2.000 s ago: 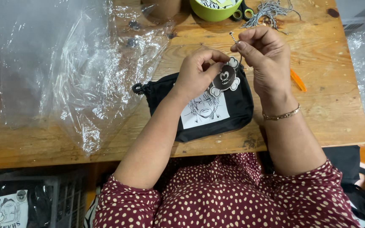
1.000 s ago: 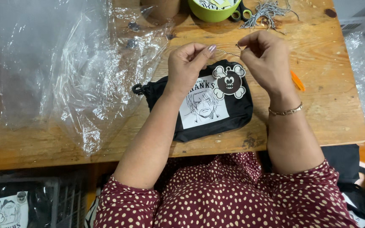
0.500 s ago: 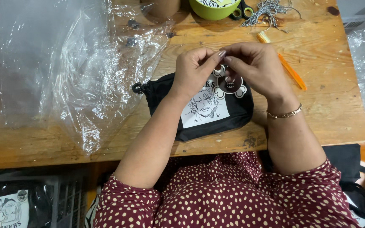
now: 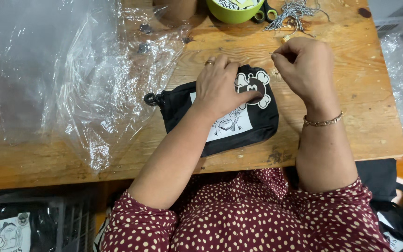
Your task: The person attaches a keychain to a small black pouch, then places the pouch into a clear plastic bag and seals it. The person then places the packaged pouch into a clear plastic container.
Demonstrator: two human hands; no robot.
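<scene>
A black zip pouch point(image 4: 257, 128) with a white printed patch lies on the wooden table point(image 4: 360, 116). My left hand point(image 4: 220, 86) rests flat on top of it, fingertips pressing a round skull-and-crossbones charm point(image 4: 256, 85) against the pouch. My right hand point(image 4: 304, 63) hovers just to the right of the charm, thumb and forefinger pinched on a thin ball chain that I can barely make out. A gold bracelet circles my right wrist and a ring sits on my left hand.
Crumpled clear plastic bags point(image 4: 71, 74) cover the table's left half. A green bowl point(image 4: 232, 9), scissors handles point(image 4: 264, 14) and a heap of ball chains point(image 4: 295, 11) sit at the far edge. A crate point(image 4: 19, 224) with bagged pouches stands low on the left.
Both hands had held the charm up above the pouch; now my left hand has laid it flat on the pouch, and my right hand has pulled away to the right.
</scene>
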